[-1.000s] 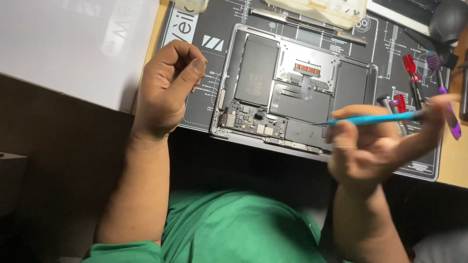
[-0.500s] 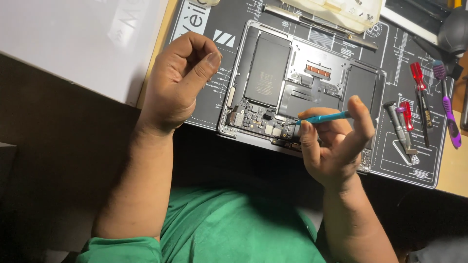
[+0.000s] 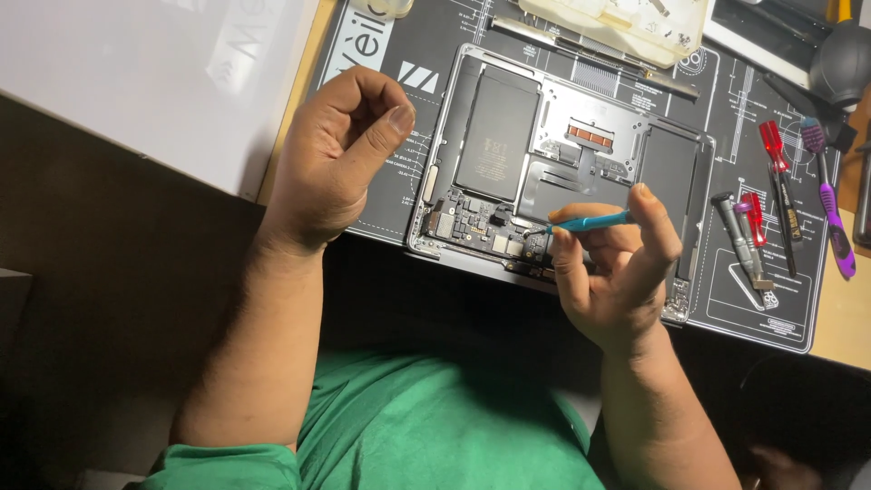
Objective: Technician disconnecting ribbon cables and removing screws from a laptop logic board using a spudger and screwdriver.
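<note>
An opened laptop [image 3: 562,154] lies bottom side up on a dark repair mat [image 3: 744,299], its black battery cells and circuit board [image 3: 472,227] exposed. My right hand [image 3: 612,272] pinches a thin blue tool [image 3: 590,221] between thumb and fingers, its metal tip resting on the circuit board near the laptop's near edge. My left hand [image 3: 331,159] is curled into a loose fist on the mat's left side, beside the laptop, with nothing in it.
On the mat's right side lie red-handled screwdrivers [image 3: 776,172], a grey driver [image 3: 739,236] and a purple brush [image 3: 827,195]. A black air blower [image 3: 839,63] sits at the top right. A pale parts tray [image 3: 626,18] stands behind the laptop, a white box [image 3: 136,73] at left.
My right hand carried the blue tool from the right side of the mat leftward to the circuit board. The left fist stayed in place.
</note>
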